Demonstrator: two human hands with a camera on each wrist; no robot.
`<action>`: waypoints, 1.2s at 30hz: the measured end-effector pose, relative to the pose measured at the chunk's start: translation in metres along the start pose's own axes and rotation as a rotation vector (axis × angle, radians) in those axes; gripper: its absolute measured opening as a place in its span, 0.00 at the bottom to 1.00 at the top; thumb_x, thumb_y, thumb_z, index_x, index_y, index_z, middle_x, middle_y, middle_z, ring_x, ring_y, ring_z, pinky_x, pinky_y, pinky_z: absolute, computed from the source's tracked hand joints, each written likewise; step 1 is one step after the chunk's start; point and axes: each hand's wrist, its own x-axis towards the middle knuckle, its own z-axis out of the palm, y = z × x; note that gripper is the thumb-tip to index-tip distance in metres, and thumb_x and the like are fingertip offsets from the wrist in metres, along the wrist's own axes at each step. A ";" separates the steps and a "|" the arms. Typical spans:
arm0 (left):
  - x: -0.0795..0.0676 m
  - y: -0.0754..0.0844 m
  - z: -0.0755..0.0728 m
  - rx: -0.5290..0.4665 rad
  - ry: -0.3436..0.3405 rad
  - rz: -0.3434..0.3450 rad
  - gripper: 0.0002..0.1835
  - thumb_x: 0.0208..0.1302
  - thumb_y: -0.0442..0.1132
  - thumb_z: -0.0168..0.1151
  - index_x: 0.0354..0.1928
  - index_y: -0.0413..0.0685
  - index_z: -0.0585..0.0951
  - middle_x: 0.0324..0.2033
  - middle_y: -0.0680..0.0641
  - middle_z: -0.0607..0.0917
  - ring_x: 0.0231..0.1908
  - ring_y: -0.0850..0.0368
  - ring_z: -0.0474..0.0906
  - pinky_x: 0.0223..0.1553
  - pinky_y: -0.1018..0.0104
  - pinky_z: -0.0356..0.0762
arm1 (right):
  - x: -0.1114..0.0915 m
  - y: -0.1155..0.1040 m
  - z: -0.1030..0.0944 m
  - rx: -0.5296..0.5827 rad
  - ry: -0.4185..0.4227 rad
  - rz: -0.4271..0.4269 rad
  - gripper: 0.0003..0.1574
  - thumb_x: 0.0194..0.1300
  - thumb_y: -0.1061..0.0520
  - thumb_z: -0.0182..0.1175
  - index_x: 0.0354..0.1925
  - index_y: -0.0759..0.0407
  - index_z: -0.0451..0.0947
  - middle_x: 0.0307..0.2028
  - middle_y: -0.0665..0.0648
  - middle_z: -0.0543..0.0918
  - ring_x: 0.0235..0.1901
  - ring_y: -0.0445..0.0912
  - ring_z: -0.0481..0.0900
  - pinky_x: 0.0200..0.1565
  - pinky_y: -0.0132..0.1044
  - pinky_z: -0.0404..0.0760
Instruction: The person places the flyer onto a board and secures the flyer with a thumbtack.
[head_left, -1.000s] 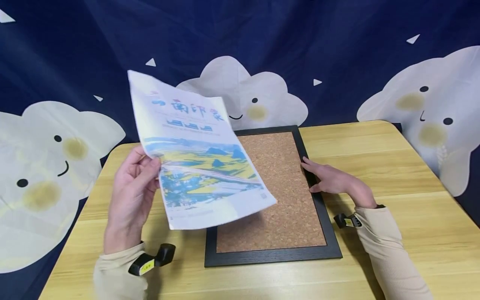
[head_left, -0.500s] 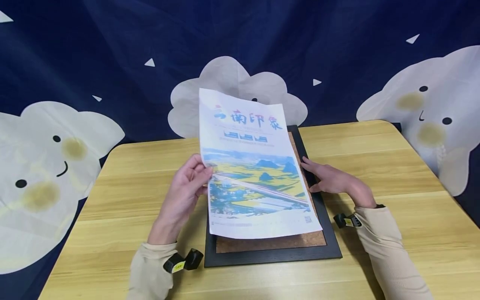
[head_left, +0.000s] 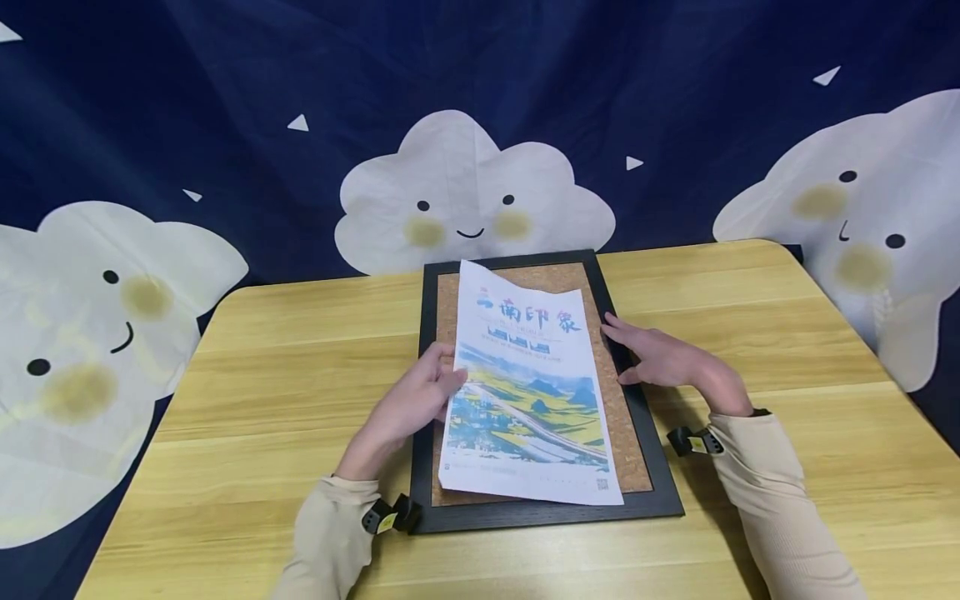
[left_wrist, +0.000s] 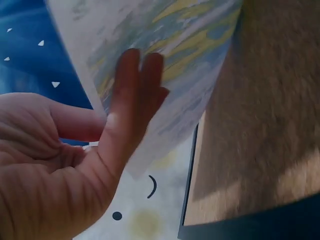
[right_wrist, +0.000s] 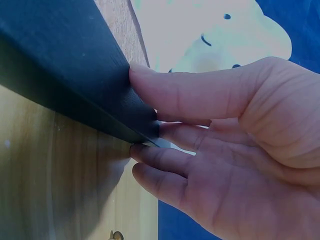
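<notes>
My left hand (head_left: 412, 400) pinches the left edge of a printed landscape poster (head_left: 525, 417) between thumb and fingers. The sheet, white with blue and yellow scenery, is held over a cork board (head_left: 633, 442) set in a black frame (head_left: 555, 510). Its top edge is curved and lifted, and how much of it touches the cork I cannot tell. In the left wrist view the fingers (left_wrist: 132, 95) lie behind the sheet. My right hand (head_left: 667, 358) touches the frame's right side with thumb and fingertips, fingers mostly straight. The right wrist view shows them against the black edge (right_wrist: 75, 60).
The frame lies on a light wooden table (head_left: 240, 417). Behind the table hangs a dark blue curtain (head_left: 225, 100) with white smiling clouds. Each wrist wears a small black camera, such as the left wrist camera (head_left: 390, 515).
My left hand has carried the poster rightward and then lowered it over the cork board, showing the frame's top edge again. The right hand stays at the frame's side.
</notes>
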 end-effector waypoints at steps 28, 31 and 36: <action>0.013 -0.018 0.008 0.540 0.166 -0.042 0.26 0.79 0.37 0.54 0.74 0.36 0.70 0.48 0.36 0.85 0.49 0.45 0.82 0.56 0.48 0.76 | 0.000 0.003 0.000 -0.011 0.003 -0.003 0.52 0.68 0.66 0.65 0.78 0.77 0.47 0.79 0.76 0.41 0.74 0.74 0.53 0.66 0.65 0.65; 0.013 -0.020 0.007 0.541 0.169 -0.050 0.27 0.79 0.38 0.55 0.74 0.34 0.69 0.58 0.34 0.82 0.62 0.42 0.76 0.63 0.46 0.72 | -0.001 0.003 0.000 -0.010 0.004 -0.001 0.51 0.68 0.66 0.64 0.78 0.77 0.47 0.79 0.76 0.41 0.74 0.74 0.51 0.67 0.66 0.64; 0.012 -0.021 -0.001 0.502 0.063 -0.071 0.30 0.80 0.42 0.54 0.77 0.35 0.64 0.25 0.44 0.79 0.29 0.48 0.81 0.40 0.56 0.79 | 0.000 0.001 0.000 -0.008 0.000 0.007 0.51 0.69 0.65 0.64 0.78 0.76 0.47 0.79 0.76 0.40 0.74 0.74 0.51 0.68 0.67 0.63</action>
